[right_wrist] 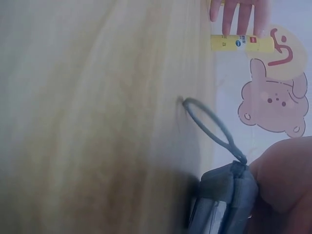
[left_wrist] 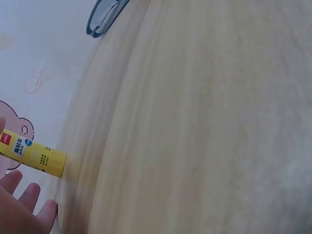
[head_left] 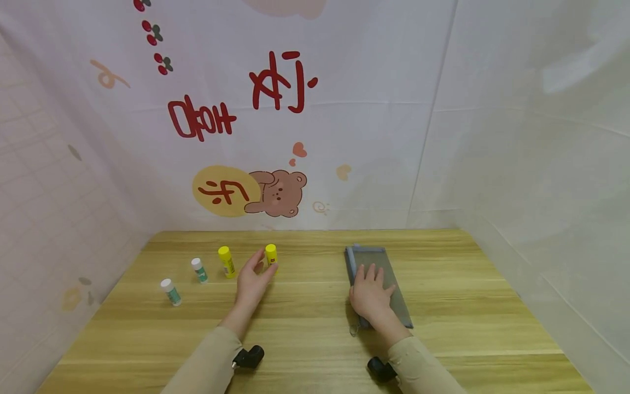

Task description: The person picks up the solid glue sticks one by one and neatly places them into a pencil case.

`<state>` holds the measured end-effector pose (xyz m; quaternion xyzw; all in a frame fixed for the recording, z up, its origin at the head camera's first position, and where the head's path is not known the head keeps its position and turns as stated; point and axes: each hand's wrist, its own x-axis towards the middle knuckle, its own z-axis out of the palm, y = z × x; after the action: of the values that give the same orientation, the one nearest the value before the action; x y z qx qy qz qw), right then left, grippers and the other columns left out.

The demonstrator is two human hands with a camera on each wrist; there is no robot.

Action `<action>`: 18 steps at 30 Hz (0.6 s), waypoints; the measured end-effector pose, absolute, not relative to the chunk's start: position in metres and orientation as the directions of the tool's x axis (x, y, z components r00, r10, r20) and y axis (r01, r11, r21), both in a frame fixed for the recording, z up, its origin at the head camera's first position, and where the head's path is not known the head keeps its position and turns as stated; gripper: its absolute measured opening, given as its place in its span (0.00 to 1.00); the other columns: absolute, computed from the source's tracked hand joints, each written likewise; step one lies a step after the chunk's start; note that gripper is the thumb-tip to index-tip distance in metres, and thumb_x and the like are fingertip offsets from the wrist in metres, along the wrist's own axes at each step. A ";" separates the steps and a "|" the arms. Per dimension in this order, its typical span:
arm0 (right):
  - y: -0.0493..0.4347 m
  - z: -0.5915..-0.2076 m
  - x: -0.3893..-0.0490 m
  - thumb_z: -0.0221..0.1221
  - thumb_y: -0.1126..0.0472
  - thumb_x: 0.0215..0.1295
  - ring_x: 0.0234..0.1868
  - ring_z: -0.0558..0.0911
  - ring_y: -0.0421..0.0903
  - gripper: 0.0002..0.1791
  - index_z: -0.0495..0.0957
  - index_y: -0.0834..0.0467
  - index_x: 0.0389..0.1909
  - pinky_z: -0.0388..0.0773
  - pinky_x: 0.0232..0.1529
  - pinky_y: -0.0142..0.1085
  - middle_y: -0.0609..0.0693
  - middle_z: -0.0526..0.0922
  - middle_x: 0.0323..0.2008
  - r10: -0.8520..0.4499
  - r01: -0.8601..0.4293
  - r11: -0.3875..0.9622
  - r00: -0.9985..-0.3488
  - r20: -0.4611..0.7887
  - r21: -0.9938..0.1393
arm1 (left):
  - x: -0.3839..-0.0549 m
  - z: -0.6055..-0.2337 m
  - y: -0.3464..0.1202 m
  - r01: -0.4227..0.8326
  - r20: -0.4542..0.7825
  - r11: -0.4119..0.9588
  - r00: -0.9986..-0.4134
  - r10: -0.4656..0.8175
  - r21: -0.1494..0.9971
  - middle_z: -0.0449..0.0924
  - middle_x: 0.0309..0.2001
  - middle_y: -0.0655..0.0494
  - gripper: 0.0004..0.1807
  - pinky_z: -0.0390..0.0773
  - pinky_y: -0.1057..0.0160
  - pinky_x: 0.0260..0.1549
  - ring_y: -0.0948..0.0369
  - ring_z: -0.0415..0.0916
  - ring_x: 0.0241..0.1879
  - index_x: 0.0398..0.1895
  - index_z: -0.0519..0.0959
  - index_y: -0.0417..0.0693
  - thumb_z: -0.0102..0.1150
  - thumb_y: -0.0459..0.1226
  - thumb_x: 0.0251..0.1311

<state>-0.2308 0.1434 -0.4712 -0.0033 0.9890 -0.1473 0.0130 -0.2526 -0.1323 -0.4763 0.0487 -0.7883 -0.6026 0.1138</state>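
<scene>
My left hand [head_left: 252, 282] is around a yellow glue stick [head_left: 271, 255] standing upright on the table, its thumb and fingers spread to either side. In the left wrist view the glue stick [left_wrist: 36, 155] shows its printed label, and the fingers [left_wrist: 30, 197] lie apart from its side. My right hand [head_left: 371, 294] rests on a grey zip pouch [head_left: 394, 282] with fingers spread over its top. The right wrist view shows the pouch's end [right_wrist: 226, 195] with a cord loop [right_wrist: 209, 122], close beside part of the hand [right_wrist: 287, 180].
Left of my left hand stand another yellow glue stick [head_left: 227, 262] and two white-capped green glue sticks, one nearer [head_left: 199, 271] and one farther left [head_left: 171, 293]. The wooden table [head_left: 305, 339] meets a printed cloth [head_left: 364, 164] at its back and sides.
</scene>
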 end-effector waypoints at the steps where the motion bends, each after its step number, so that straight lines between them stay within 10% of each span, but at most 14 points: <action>1: 0.143 -0.471 -0.231 0.50 0.58 0.74 0.72 0.48 0.74 0.33 0.55 0.70 0.73 0.47 0.57 0.80 0.77 0.51 0.71 -0.010 -0.005 0.955 -1.000 -0.016 -0.297 | -0.253 -0.476 -0.132 0.064 0.125 0.267 -0.968 -0.219 0.962 0.69 0.66 0.37 0.34 0.68 0.46 0.64 0.40 0.68 0.62 0.70 0.67 0.36 0.66 0.35 0.62; 18: 0.143 -0.469 -0.230 0.45 0.60 0.75 0.71 0.51 0.74 0.30 0.57 0.70 0.72 0.49 0.56 0.80 0.77 0.54 0.70 -0.029 -0.039 0.920 -0.999 0.032 -0.389 | -0.261 -0.476 -0.124 0.091 0.159 0.262 -0.955 -0.252 0.961 0.73 0.61 0.34 0.27 0.73 0.49 0.60 0.41 0.73 0.59 0.66 0.70 0.31 0.61 0.29 0.65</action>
<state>-0.2296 0.1427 -0.4688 -0.0171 0.9798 -0.1990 -0.0126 -0.2610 -0.1236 -0.4759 0.0516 -0.7815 -0.6054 0.1417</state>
